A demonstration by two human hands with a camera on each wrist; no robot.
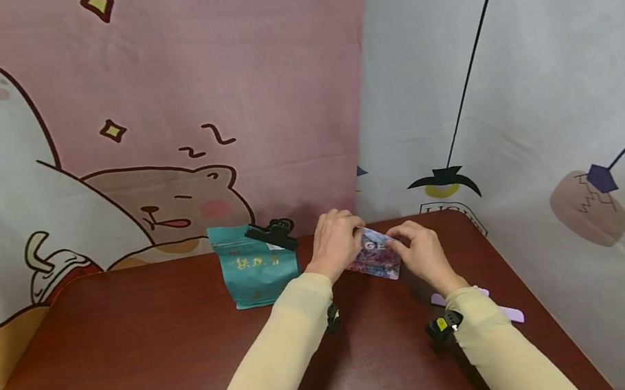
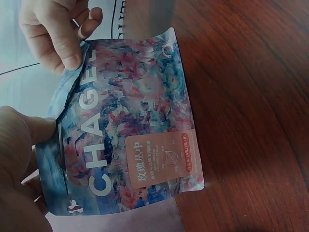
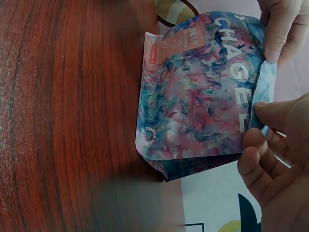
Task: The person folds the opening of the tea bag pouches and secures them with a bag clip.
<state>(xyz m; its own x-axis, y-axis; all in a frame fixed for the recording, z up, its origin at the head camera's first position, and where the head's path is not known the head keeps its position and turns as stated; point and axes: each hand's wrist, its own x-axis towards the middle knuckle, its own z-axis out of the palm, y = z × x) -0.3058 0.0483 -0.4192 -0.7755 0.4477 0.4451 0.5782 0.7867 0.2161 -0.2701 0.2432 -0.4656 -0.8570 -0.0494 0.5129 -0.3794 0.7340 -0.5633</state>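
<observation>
From where I stand, a printed cloth backdrop [image 1: 279,75] hangs behind the teal pouch [image 1: 258,276], pink there and pale grey further to its right. The reddish-brown table [image 1: 130,373] extends beneath the teal pouch and to either side. The teal pouch itself stands upright, gold characters on its front.

To its right is the painted pouch [image 1: 377,259], multicoloured and lettered CHAGEE, with a pink label low on its face. It is tilted; whether its base touches the table, I cannot tell.

The left hand [image 1: 333,241], just right of the teal pouch, grasps one end of the painted pouch's upper edge. The right hand [image 1: 425,253], further right, pinches the other end, thumb against the folded strip.

Lilac pieces [image 1: 513,314] lie right of the teal pouch and nearer the person, partly covered by the right sleeve [image 1: 490,331]. A black clip [image 1: 275,234] grips the teal pouch's upper right corner.
</observation>
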